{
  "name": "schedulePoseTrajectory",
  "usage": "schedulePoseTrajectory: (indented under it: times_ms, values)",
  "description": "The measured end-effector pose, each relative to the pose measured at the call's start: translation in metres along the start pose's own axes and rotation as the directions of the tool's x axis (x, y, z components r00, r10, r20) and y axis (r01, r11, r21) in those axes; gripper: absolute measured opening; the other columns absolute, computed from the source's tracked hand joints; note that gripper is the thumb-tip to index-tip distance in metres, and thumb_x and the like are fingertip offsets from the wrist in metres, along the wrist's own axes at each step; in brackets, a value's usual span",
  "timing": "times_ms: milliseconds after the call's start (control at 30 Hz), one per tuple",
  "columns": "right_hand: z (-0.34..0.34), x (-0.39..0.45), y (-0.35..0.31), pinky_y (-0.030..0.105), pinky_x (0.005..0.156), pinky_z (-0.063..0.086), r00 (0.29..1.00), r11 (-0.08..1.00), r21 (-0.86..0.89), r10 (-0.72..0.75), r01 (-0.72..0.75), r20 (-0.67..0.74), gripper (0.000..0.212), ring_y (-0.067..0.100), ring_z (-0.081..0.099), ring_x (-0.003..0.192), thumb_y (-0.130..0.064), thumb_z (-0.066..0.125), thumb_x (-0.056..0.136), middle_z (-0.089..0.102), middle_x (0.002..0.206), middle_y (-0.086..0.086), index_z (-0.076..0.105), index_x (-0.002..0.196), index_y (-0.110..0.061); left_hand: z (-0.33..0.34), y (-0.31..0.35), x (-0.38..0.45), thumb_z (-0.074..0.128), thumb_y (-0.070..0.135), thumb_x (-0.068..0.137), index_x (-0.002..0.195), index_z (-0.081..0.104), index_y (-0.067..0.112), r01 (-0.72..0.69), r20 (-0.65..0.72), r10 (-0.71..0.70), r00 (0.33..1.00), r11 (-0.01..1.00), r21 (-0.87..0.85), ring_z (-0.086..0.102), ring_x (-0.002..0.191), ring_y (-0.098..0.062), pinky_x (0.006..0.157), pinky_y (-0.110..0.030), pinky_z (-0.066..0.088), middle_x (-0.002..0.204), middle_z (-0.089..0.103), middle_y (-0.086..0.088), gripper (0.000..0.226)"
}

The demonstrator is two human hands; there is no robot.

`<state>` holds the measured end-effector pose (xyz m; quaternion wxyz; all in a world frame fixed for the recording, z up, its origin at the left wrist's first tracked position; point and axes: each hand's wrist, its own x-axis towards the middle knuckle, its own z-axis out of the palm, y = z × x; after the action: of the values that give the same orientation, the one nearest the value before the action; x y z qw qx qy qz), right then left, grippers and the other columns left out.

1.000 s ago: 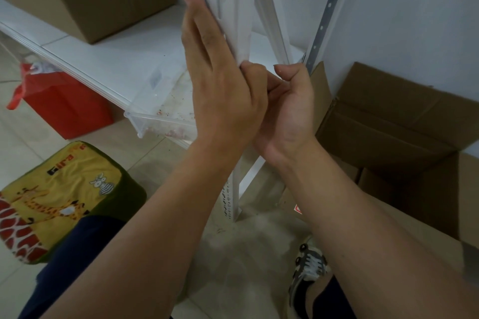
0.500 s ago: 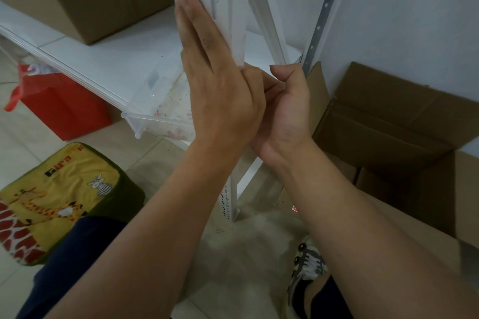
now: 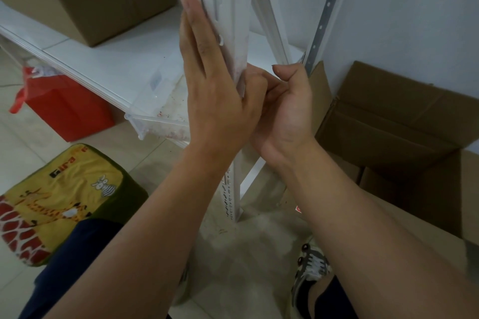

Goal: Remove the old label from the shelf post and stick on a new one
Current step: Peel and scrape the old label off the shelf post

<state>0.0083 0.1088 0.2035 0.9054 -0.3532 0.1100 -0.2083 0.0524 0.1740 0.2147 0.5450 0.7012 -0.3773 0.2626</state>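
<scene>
White painted steel, the slotted shelf post (image 3: 234, 21) stands rigid between my hands; my left hand (image 3: 215, 85) lies flat, fingers straight, against its left face; my right hand (image 3: 285, 109) curls at its right edge, whether pinching a label I cannot tell; no label shows; I expect thin, tearable paper, best lifted from a corner.

**Hardly any legible text**

The yellow cushion (image 3: 59, 189) at lower left carries a short line of red letters along its top edge and a small dark tag with white marks; both are too small and skewed to read. A red-and-white scrap (image 3: 298, 209) on the floor by the shelf post shows no legible characters. No other writing shows.
</scene>
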Motion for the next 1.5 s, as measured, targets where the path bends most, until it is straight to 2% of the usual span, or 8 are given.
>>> schedulePoseTrajectory:
  times_ms: [100,367,467,567,700,1000,1200,1500]
  values:
    - [-0.001,0.000,0.000,0.045,0.097,0.036,1.000,1.000,-0.002,-0.005,0.005,0.027,0.068,0.036,0.047,0.100,-0.034,0.040,0.079,0.058,0.095,0.022,0.051,0.126,0.015,0.002,0.001,0.000,0.055,-0.004,0.073,0.143,0.007,-0.022,0.028,-0.018,-0.028,0.999,1.000,-0.014,0.021,0.145,-0.042,0.118,-0.021,0.016,0.152,0.013,-0.038,0.087]
    - [0.000,-0.006,-0.004,0.035,0.079,0.044,0.999,0.999,-0.046,0.016,-0.014,0.032,0.063,0.023,0.056,0.072,-0.032,0.032,0.087,0.065,0.068,0.010,0.052,0.125,0.014,0.002,0.004,0.001,0.054,-0.007,0.071,0.143,0.008,-0.023,0.018,-0.024,-0.018,1.000,1.000,0.012,0.023,0.144,-0.043,0.118,-0.044,0.030,0.152,0.015,-0.039,0.087]
    - [0.002,-0.006,-0.004,0.038,0.085,0.046,1.000,0.998,-0.060,-0.007,0.006,-0.009,0.065,0.031,0.060,0.083,-0.032,0.034,0.085,0.069,0.089,0.020,0.051,0.127,0.013,-0.003,0.000,0.001,0.056,-0.004,0.070,0.141,0.009,-0.025,-0.021,0.004,0.021,1.000,0.999,0.026,0.021,0.144,-0.044,0.119,-0.020,0.017,0.151,0.015,-0.041,0.087]
    - [0.004,-0.007,-0.004,0.044,0.100,0.041,0.999,0.999,-0.039,-0.006,0.005,-0.039,0.061,0.037,0.053,0.103,-0.030,0.036,0.086,0.058,0.117,0.032,0.054,0.125,0.013,-0.008,-0.003,0.000,0.056,0.000,0.074,0.139,0.008,-0.027,-0.047,0.030,0.046,0.998,0.999,0.011,0.017,0.143,-0.038,0.114,-0.009,0.011,0.150,0.014,-0.043,0.085]
    - [0.001,-0.006,-0.004,0.035,0.086,0.047,0.999,1.000,-0.021,-0.015,0.014,-0.042,0.048,0.027,0.061,0.083,-0.028,0.034,0.089,0.068,0.084,0.017,0.066,0.100,0.007,-0.009,-0.007,-0.001,0.051,-0.012,0.080,0.139,0.007,-0.028,-0.069,0.039,0.069,0.997,0.998,-0.010,0.013,0.143,-0.040,0.118,-0.017,0.009,0.150,0.011,-0.045,0.075]
    - [0.005,-0.007,-0.003,0.044,0.112,0.036,1.000,1.000,0.026,-0.005,0.005,-0.020,0.054,0.036,0.054,0.114,-0.028,0.035,0.090,0.056,0.124,0.031,0.059,0.118,0.011,-0.001,-0.001,0.000,0.043,-0.016,0.076,0.141,0.006,-0.026,-0.024,-0.004,0.024,1.000,0.999,-0.031,0.014,0.145,-0.040,0.118,-0.019,0.008,0.151,0.009,-0.042,0.075]
    - [0.004,-0.006,-0.002,0.047,0.115,0.031,1.000,1.000,0.022,-0.007,0.006,0.009,0.060,0.042,0.045,0.130,-0.030,0.035,0.088,0.052,0.132,0.033,0.054,0.127,0.012,0.000,-0.003,-0.001,0.043,-0.015,0.078,0.140,0.006,-0.027,-0.037,0.020,0.037,0.999,0.999,-0.012,0.014,0.145,-0.047,0.120,-0.024,0.006,0.151,0.008,-0.044,0.073]
    - [0.002,-0.007,-0.001,0.049,0.115,0.031,0.999,1.000,-0.006,-0.011,0.011,0.033,0.061,0.043,0.048,0.127,-0.031,0.037,0.086,0.053,0.130,0.033,0.055,0.125,0.011,-0.002,-0.008,-0.003,0.045,-0.012,0.079,0.140,0.006,-0.027,-0.044,0.038,0.044,0.998,0.999,-0.010,0.012,0.144,-0.040,0.121,-0.024,0.006,0.151,0.009,-0.044,0.074]
